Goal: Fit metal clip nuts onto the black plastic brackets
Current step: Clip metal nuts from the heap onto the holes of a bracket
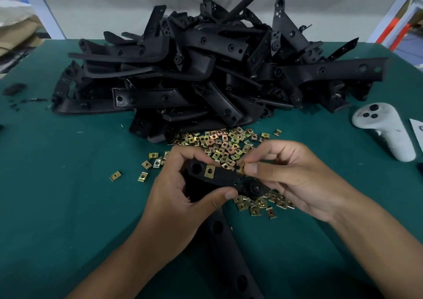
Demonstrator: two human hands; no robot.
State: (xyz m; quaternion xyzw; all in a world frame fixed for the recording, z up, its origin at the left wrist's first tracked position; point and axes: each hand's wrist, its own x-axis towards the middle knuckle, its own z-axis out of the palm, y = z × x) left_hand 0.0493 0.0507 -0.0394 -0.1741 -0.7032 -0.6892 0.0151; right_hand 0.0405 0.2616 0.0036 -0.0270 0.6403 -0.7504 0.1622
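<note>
My left hand [183,193] grips a black plastic bracket [226,179] above the green table, its long arm running down towards me. One brass clip nut [209,171] sits clipped on the bracket's upper edge. My right hand [283,172] pinches a second clip nut [241,168] between thumb and fingers, right at the bracket's edge. Several loose clip nuts [219,143] lie scattered on the table behind and under my hands.
A large heap of black brackets [206,69] fills the back of the green table [68,184]. A white handheld controller [382,127] lies at the right. A small black piece [13,89] and bits of debris lie at the far left.
</note>
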